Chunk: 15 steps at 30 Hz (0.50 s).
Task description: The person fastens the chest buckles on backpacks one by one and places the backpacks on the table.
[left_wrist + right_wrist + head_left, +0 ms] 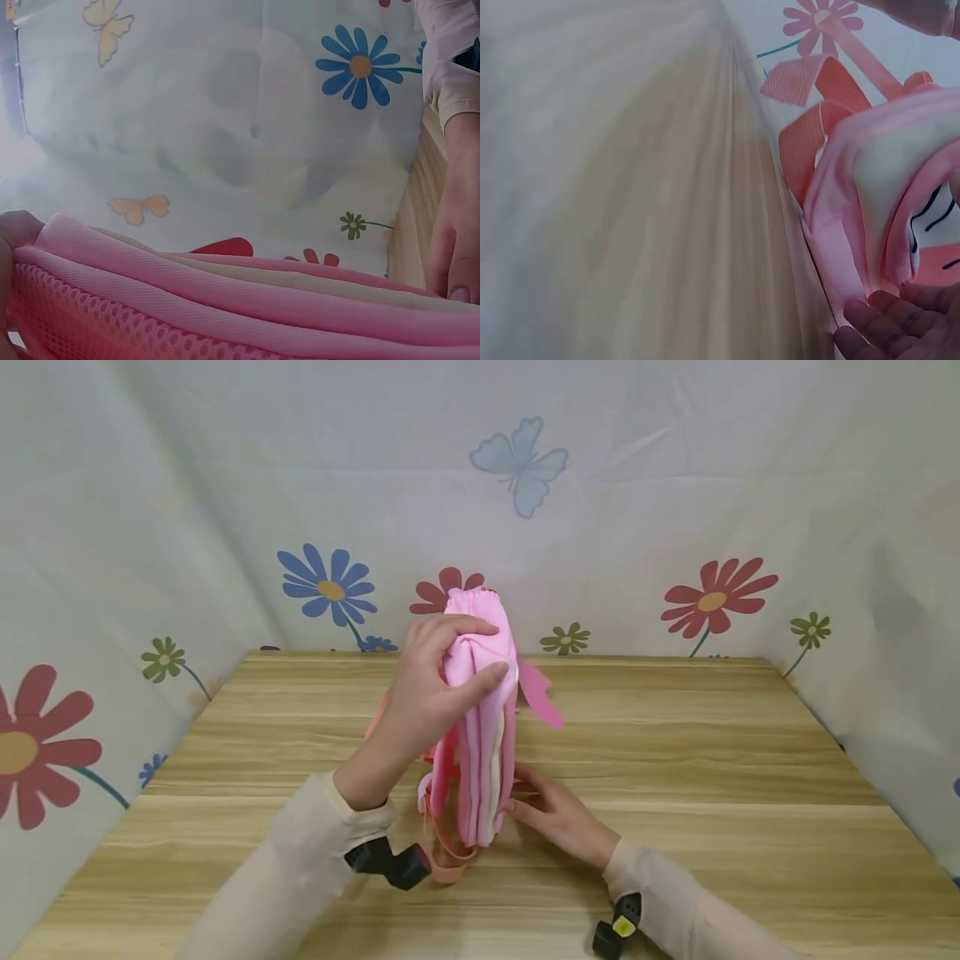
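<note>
A small pink backpack [480, 760] stands upright on the table, its narrow side facing me. My left hand [442, 668] grips its top, thumb on the near side and fingers over the upper edge. In the left wrist view, pink padded edges and mesh [112, 322] run below the camera. My right hand [558, 814] is low at the backpack's right side, fingertips at its bottom. The right wrist view shows those fingers [881, 322] extended beside the front pocket [937, 217], which has a black-lined face print. Coral straps [446, 868] hang on the left side.
The wood-grain table [675, 735] spreads around the backpack on both sides. Behind it hangs a pale cloth [637, 510] printed with flowers and a butterfly. A pink flap [540, 693] sticks out to the backpack's right.
</note>
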Each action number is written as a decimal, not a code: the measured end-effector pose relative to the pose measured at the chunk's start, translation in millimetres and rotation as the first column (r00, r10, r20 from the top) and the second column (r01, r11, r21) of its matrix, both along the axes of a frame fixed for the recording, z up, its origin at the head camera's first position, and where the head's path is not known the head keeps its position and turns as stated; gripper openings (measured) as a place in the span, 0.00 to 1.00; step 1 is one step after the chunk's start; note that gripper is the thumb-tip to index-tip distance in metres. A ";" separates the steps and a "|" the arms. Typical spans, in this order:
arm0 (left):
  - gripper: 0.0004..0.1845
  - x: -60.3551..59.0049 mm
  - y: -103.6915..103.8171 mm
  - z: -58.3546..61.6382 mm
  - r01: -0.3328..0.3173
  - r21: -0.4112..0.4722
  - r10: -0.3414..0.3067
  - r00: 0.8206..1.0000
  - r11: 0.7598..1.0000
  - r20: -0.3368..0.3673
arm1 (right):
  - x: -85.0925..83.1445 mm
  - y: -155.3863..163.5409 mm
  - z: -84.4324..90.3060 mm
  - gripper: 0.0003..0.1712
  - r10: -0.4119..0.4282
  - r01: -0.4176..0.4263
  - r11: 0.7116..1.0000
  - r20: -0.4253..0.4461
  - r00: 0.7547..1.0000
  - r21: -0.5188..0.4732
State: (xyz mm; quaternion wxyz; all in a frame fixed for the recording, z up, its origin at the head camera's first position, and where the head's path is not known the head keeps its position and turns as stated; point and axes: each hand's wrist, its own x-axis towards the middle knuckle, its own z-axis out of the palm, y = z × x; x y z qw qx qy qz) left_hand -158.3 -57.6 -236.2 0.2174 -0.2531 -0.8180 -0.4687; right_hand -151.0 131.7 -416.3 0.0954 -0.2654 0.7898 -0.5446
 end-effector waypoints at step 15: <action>0.22 -3.0 4.5 -1.4 0.006 0.004 -0.006 0.998 1.000 -0.069 | -9.8 45.2 35.4 0.26 -0.117 0.118 0.991 -0.018 0.993 0.055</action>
